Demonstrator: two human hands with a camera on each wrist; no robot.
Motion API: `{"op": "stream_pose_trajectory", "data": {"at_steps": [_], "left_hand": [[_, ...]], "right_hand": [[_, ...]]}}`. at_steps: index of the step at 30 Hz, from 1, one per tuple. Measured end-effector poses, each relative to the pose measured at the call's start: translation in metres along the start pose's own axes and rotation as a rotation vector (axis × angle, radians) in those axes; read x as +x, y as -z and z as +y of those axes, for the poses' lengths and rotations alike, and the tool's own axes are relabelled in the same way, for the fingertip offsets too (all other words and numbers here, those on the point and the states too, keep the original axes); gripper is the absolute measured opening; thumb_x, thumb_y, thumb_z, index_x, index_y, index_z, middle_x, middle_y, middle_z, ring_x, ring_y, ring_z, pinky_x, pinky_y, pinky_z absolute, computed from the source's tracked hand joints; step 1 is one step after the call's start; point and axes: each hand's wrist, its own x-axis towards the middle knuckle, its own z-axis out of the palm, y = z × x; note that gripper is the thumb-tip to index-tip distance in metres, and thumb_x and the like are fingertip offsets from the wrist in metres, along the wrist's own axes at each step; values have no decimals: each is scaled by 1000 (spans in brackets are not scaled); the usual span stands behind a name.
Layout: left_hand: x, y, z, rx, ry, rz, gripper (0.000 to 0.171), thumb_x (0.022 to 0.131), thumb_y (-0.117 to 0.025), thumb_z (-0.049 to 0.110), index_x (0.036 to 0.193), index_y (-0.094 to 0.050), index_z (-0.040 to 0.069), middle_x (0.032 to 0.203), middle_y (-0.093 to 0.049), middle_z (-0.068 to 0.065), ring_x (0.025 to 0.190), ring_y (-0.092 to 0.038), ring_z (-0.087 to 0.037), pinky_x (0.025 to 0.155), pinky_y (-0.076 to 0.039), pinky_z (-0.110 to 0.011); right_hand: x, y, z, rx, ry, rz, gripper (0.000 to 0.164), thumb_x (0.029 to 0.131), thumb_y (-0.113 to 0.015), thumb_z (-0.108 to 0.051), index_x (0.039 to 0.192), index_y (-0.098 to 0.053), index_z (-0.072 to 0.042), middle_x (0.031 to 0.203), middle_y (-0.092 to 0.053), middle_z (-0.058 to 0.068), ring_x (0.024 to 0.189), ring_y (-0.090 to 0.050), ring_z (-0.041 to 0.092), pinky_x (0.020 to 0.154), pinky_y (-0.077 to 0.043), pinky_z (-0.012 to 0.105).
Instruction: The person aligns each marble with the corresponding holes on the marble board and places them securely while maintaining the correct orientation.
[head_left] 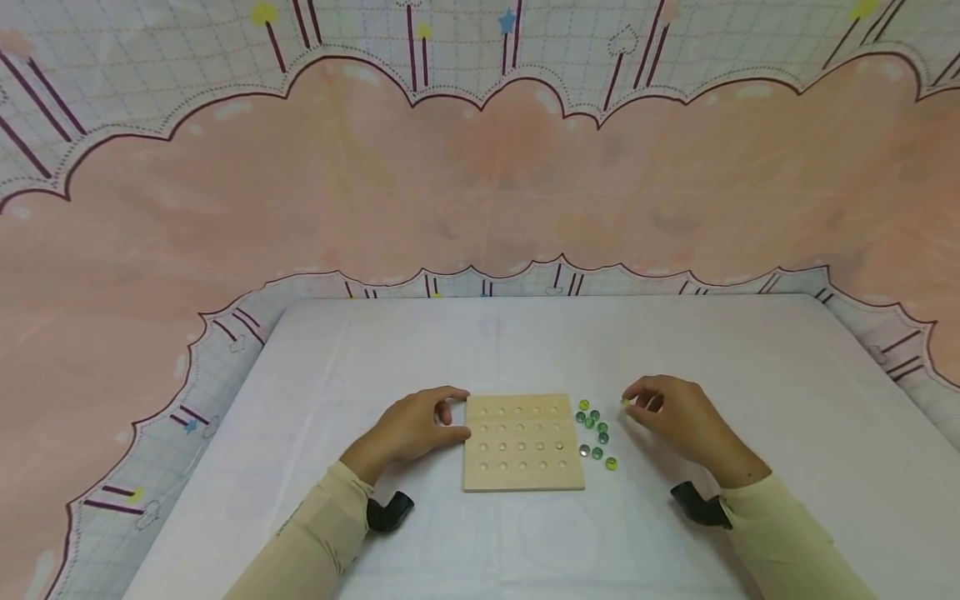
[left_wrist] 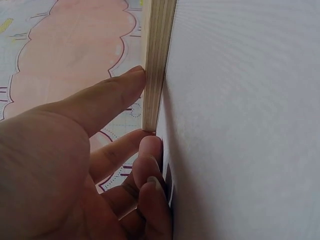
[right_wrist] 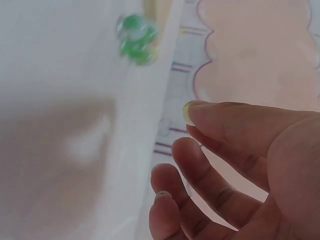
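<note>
A square wooden board (head_left: 521,456) with rows of round hollows lies flat on the white table. One clear glass marble (head_left: 559,446) sits in a hollow near its right side. My left hand (head_left: 412,425) touches the board's left edge with thumb and index finger spread apart; in the left wrist view the other fingers curl beside the plywood edge (left_wrist: 158,60). To the right of the loose marbles, my right hand (head_left: 678,417) pinches a small yellow-green marble (right_wrist: 188,114) between thumb and fingertip, raised off the table. The fingers partly hide that marble.
Several loose green, yellow and clear marbles (head_left: 590,422) lie just right of the board. The white table (head_left: 390,346) stretches around them. A patterned cloth (head_left: 495,192) hangs behind. Black wrist straps (head_left: 390,511) stick out below both sleeves.
</note>
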Motion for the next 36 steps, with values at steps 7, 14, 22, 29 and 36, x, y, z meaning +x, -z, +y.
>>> {"op": "stream_pose_trajectory", "data": {"at_steps": [7,14,22,29,36], "left_hand": [[1,0,-1,-11,-8,-1,55,83,-82,37,133,-63,25,84,-57,7,70,-48,-12,64,-36,-29],[0,0,-2,-18,-10,-4,56,82,-82,38,133,-62,25,84,-57,8,68,-47,-12,64,-36,-29],[-1,0,-2,-20,-13,-2,56,83,-82,37,133,-62,25,83,-57,8,69,-47,-12,64,-36,-28],[-1,0,-3,-29,-10,-1,55,83,-82,37,133,-62,25,83,-56,7,69,-47,-12,65,-35,-29],[-1,1,-3,-29,-17,-4,55,83,-82,37,133,-62,25,83,-56,7,69,-47,-12,65,-36,-29]], "right_hand": [[-8,1,-16,0,45,26,15,89,-75,-12,104,-74,-11,92,-68,1,86,-59,18,70,-46,32],[-12,0,-22,16,82,33,15,89,-75,-10,104,-74,-12,93,-68,1,86,-60,17,70,-47,31],[-14,-5,-28,30,103,15,17,89,-75,-9,105,-75,-11,95,-68,-1,86,-59,15,73,-48,31],[-17,-12,-35,31,117,0,17,87,-77,-9,104,-75,-13,94,-68,-3,87,-58,14,76,-47,33],[-19,-21,-38,46,149,-20,14,86,-78,-9,98,-75,-15,90,-67,-5,84,-57,11,72,-46,27]]}}
